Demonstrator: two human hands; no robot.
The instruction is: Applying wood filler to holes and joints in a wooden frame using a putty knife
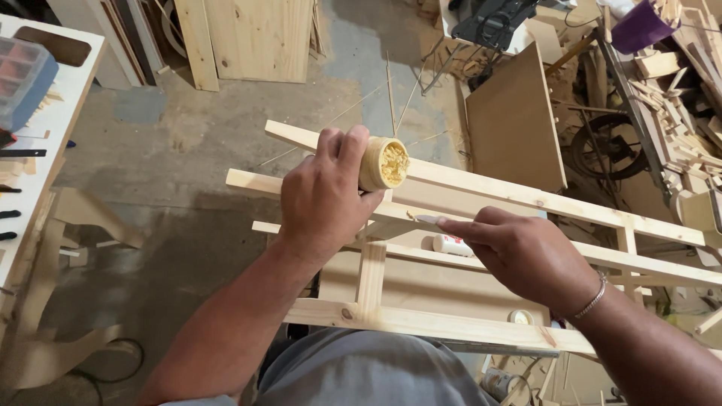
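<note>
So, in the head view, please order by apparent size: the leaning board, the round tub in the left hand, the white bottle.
1. Leaning board, largest by far.
2. Round tub, though nearness enlarges it.
3. White bottle, partly hidden.

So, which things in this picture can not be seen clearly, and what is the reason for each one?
All in the head view:
- Small tub: the left hand wraps its body; only the open mouth with yellowish filling shows.
- Thin blade: the right hand covers its handle, so the kind of tool is unclear.
- White bottle: partly behind the wooden frame and right fingers.
- Plastic organiser box: cut off by the left edge.
</note>
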